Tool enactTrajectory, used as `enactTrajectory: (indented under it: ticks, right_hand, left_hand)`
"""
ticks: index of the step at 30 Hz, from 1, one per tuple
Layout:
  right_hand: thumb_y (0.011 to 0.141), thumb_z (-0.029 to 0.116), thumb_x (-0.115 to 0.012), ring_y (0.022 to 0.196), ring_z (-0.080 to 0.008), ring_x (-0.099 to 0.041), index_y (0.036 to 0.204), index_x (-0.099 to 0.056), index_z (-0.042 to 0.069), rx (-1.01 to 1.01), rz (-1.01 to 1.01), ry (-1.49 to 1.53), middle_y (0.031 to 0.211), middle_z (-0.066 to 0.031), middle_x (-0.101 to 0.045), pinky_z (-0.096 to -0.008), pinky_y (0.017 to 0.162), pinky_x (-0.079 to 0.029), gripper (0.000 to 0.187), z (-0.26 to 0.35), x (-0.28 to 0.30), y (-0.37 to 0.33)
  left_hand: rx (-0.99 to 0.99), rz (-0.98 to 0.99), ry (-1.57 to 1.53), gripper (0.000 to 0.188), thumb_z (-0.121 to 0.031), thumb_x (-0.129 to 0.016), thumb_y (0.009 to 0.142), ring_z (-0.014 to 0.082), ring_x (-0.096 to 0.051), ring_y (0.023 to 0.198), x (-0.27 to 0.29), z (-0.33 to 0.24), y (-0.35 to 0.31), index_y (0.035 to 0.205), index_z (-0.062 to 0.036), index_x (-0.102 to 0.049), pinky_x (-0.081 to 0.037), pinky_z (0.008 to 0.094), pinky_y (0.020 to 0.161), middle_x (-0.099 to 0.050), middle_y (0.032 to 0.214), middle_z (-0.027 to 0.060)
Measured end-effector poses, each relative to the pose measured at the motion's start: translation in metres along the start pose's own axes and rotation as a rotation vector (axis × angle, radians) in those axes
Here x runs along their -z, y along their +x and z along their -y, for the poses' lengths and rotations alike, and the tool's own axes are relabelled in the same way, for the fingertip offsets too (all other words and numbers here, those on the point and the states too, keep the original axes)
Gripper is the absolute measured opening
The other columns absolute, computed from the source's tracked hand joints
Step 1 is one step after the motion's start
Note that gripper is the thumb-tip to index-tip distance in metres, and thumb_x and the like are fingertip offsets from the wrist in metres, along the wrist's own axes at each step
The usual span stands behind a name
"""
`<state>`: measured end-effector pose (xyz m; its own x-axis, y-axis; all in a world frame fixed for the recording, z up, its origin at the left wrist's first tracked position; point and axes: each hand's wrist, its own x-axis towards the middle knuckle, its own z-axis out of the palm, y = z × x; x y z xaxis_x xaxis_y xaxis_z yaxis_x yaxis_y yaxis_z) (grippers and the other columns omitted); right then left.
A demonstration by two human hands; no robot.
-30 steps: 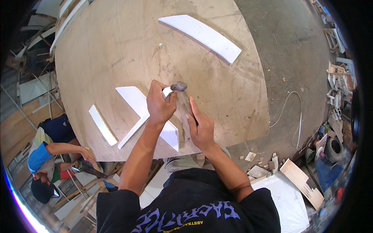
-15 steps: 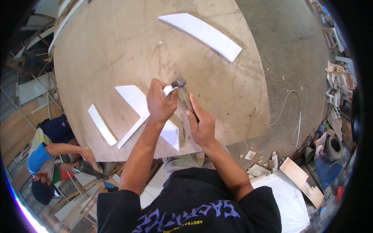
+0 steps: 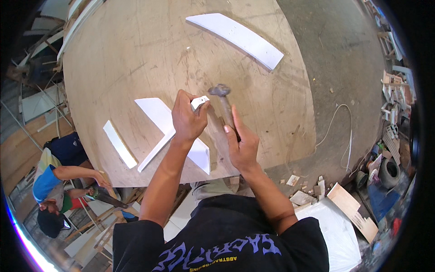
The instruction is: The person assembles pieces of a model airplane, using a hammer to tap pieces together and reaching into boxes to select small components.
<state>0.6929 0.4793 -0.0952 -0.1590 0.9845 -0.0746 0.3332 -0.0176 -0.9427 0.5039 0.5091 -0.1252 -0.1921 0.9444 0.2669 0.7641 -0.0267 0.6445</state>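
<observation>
The left hand (image 3: pixel 188 119) pinches a small white block (image 3: pixel 200 102) upright on the scuffed plywood table (image 3: pixel 136 54). The right hand (image 3: pixel 242 146) is clenched round a hammer (image 3: pixel 225 105) whose dark metal head sits just beside the block, possibly touching. Three flat white boards (image 3: pixel 156 115) lie around: two straight-edged, one curved.

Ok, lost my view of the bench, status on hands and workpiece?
Left hand gripping small white block. Right hand holding hammer, head beside block. White panel under left hand, nothing in the way.
</observation>
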Motion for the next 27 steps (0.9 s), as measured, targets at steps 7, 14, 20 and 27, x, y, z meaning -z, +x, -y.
enactTrajectory:
  ticks: [7, 14, 20, 27]
  right_hand:
    - [0.1, 0.009, -0.069, 0.084, -0.0399, -0.072, 0.153, -0.059, 0.008, 0.029, 0.064, 0.005, 0.102, -0.0276, -0.073, -0.0422, 0.077, -0.057, 0.055, -0.012, 0.003, 0.002]
    - [0.101, 0.01, -0.069, 0.088, -0.041, -0.074, 0.153, -0.058, 0.007, 0.018, 0.025, 0.056, 0.11, -0.0286, -0.073, -0.0426, 0.079, -0.058, 0.054, -0.005, 0.005, 0.004]
    - [0.101, 0.011, -0.068, 0.092, -0.0394, -0.076, 0.155, -0.056, 0.008, 0.027, 0.048, 0.057, 0.117, -0.0289, -0.073, -0.0411, 0.081, -0.058, 0.056, -0.008, 0.007, 0.006]
    - [0.104, 0.016, -0.066, 0.081, -0.0299, -0.073, 0.158, -0.053, 0.006, -0.188, 0.105, 0.076, 0.099, -0.0222, -0.074, -0.0398, 0.076, -0.056, 0.056, -0.012, 0.009, 0.004]
  left_hand:
    - [0.065, 0.024, 0.027, 0.037, -0.004, -0.089, 0.079, 0.0361, -0.062, 0.076, 0.002, -0.003, -0.002, 0.096, -0.0017, -0.057, -0.049, 0.044, 0.065, -0.056, 0.09, 0.0147]
    - [0.054, 0.021, 0.02, 0.036, -0.005, -0.089, 0.08, 0.0361, -0.063, 0.078, 0.002, -0.004, 0.001, 0.096, -0.0022, -0.057, -0.05, 0.0442, 0.066, -0.057, 0.09, 0.0145]
    - [0.071, 0.031, 0.043, 0.036, -0.006, -0.089, 0.08, 0.0369, -0.063, 0.079, 0.003, -0.002, -0.001, 0.097, -0.0024, -0.057, -0.05, 0.0442, 0.067, -0.057, 0.091, 0.0145]
    - [0.102, 0.043, 0.008, 0.038, -0.007, -0.089, 0.081, 0.0371, -0.064, 0.081, 0.003, -0.002, -0.001, 0.101, -0.0024, -0.056, -0.051, 0.0454, 0.07, -0.057, 0.092, 0.0145]
